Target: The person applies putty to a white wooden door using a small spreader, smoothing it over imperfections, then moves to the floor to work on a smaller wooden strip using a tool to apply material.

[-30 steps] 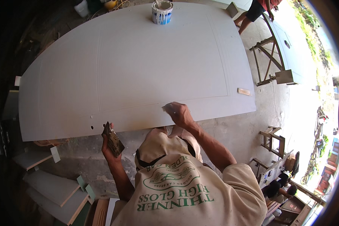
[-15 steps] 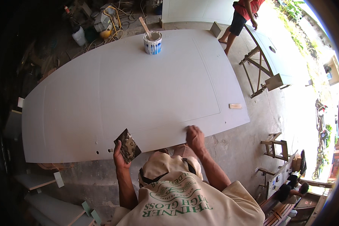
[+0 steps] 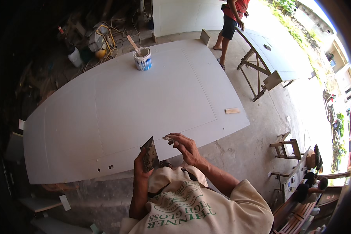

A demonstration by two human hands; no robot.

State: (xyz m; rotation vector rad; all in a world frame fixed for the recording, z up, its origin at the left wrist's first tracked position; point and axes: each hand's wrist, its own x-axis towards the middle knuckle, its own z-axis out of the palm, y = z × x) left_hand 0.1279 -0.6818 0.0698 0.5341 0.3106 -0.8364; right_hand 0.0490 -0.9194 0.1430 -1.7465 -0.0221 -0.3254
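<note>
Seen from above the head: large white door panel (image 3: 136, 105) lying flat, filling the middle of the view; left hand (image 3: 142, 165) at the panel's near edge, closed around a dark, smeared scraper blade (image 3: 149, 154) held upright; right hand (image 3: 185, 146) just beside it, fingers pinched on a small pale scrap (image 3: 167, 138), too small to tell what kind, its tip close to the blade; near the far edge of the panel, an open paint tin (image 3: 142, 59), white with blue streaks, holding pale filler or paint, with a wooden stick (image 3: 133, 44) standing tilted in it; small wooden block (image 3: 232, 110) lying on the panel's right side, well apart from the hands; beyond the panel, another person (image 3: 232, 17) in a red top and dark shorts standing beside a second white door (image 3: 271, 52) resting on wooden trestles; tangled yellow cable (image 3: 105, 43) and a white jug (image 3: 75, 57) on the floor behind the tin
</note>
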